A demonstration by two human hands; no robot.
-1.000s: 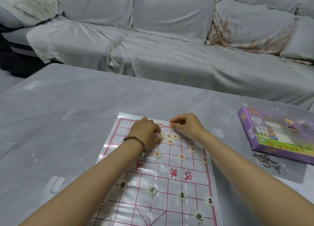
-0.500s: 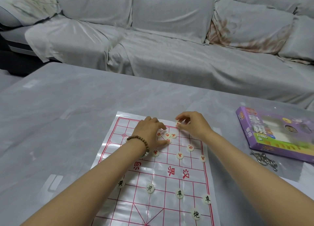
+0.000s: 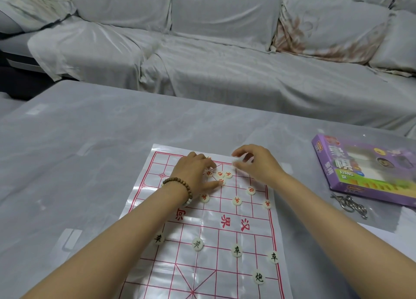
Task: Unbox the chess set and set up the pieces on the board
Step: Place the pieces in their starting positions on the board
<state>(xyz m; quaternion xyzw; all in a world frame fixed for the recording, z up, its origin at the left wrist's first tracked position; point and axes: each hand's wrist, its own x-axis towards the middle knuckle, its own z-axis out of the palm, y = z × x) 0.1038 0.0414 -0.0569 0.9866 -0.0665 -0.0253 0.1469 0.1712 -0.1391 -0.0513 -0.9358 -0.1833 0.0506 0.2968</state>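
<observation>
A clear plastic xiangqi board (image 3: pixel 209 274) with red lines lies on the table in front of me. My left hand (image 3: pixel 193 172), with a bead bracelet on its wrist, rests curled over a cluster of red-marked pieces (image 3: pixel 224 175) at the board's far middle, thumb against one of them. My right hand (image 3: pixel 256 163) hovers just to the right at the far edge, pinching a pale, blurred piece (image 3: pixel 236 162) between thumb and fingers. More red pieces (image 3: pixel 236 201) stand in a row below the hands. Black-marked pieces (image 3: pixel 236 251) stand on the near half.
A purple chess box (image 3: pixel 364 175) lies flat at the right of the table, with a metal wire puzzle (image 3: pixel 347 205) just in front of it. White paper (image 3: pixel 382 235) shows at the right edge. A covered grey sofa (image 3: pixel 225 62) runs behind the table.
My right hand has moved a little to the right along the board's far edge with the piece in its pinch. My left hand has stayed over the cluster.
</observation>
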